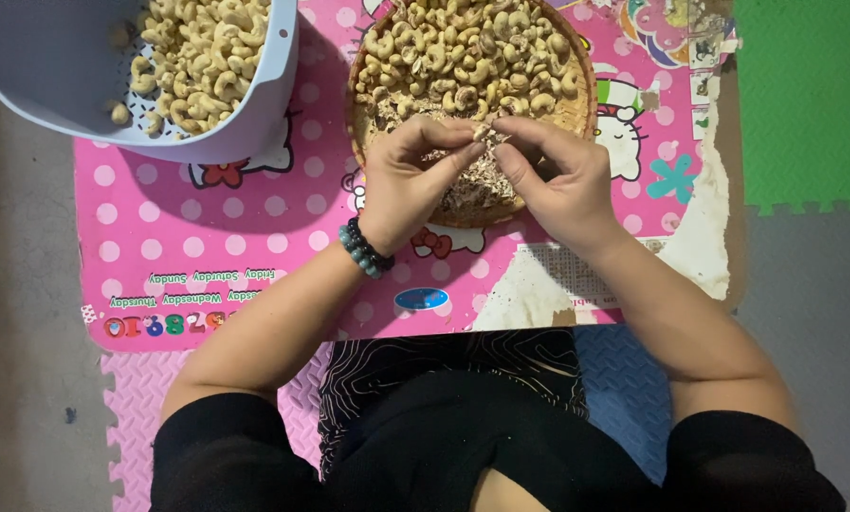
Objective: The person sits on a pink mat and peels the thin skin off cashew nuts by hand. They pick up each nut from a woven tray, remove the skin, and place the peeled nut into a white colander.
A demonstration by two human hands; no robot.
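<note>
1. Centre of the frame: the left hand (408,180) and right hand (559,185) meet, fingers pinched together on one small pale cashew nut (486,133).
2. The nut sits between both thumbs, equally near each hand; its long axis is hard to make out.
3. It hovers over the round woven basket tray of cashews and brown skins (584,104).
4. Upper left: a grey plastic colander of peeled cashews (273,95), cut off by the frame.
5. All rests on a pink dotted mat (235,237).

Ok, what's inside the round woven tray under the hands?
The tray holds a heap of cashews on its far side and papery skins on the near side. The left hand and right hand cover part of the middle.
</note>
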